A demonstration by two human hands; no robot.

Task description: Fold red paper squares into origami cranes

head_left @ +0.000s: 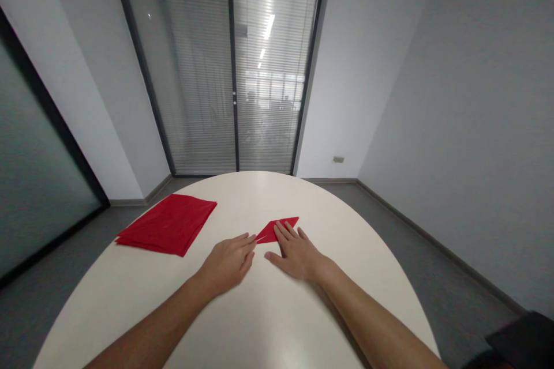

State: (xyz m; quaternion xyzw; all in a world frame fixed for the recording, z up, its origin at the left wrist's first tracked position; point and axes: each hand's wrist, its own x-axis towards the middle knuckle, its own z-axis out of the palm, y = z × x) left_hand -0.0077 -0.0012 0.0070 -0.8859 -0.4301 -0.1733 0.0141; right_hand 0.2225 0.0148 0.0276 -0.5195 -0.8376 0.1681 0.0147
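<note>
Within the counter's (242,187) far edge, the right hand (299,255) lay flat on the small red piece (269,233), the left hand (228,264) at its tip, grip unclear, seemingly creasing; the next move probably needed even pressure.

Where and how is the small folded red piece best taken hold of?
Pinch the small red piece at its far right corner, probably best from the right: that pointed tip juts out uncovered beyond the right hand, while the left hand is at the opposite end.
</note>
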